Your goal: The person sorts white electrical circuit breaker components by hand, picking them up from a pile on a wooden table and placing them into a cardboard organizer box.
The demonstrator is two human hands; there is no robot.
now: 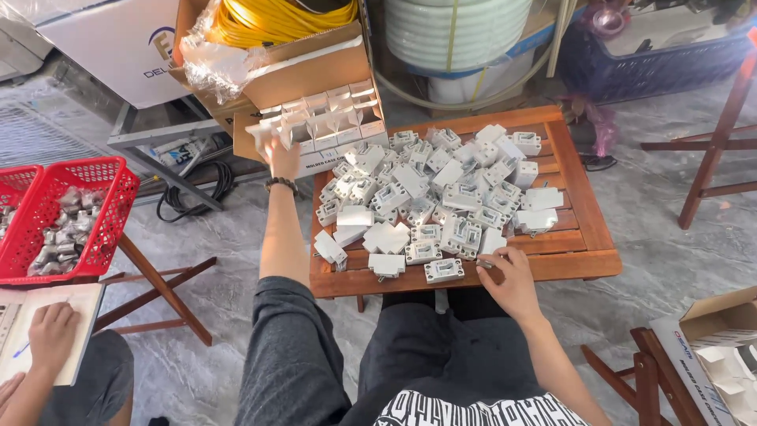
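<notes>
In the upper middle of the frame the left hand (282,158) is stretched out to a cardboard box with white dividers (331,118), its fingers closed on a small white plastic part (262,132) held at the box's near left corner; the step in hand looks like setting that piece into a cell. Lower right of centre, the right hand (511,278) rests at the front edge of the wooden tabletop (579,237), fingers pinched around a thin dark tool (487,263) beside the pile of white switch housings (438,189) that covers most of the slats. One housing (444,270) lies just left of that hand, nearest the edge. The next move would call for lining the held part up squarely with an open cell, since the dividers look tight and flimsy. At the left of the frame a red basket (67,213) holds similar pieces, and another person's hand (51,335) rests on a notebook (47,315).
</notes>
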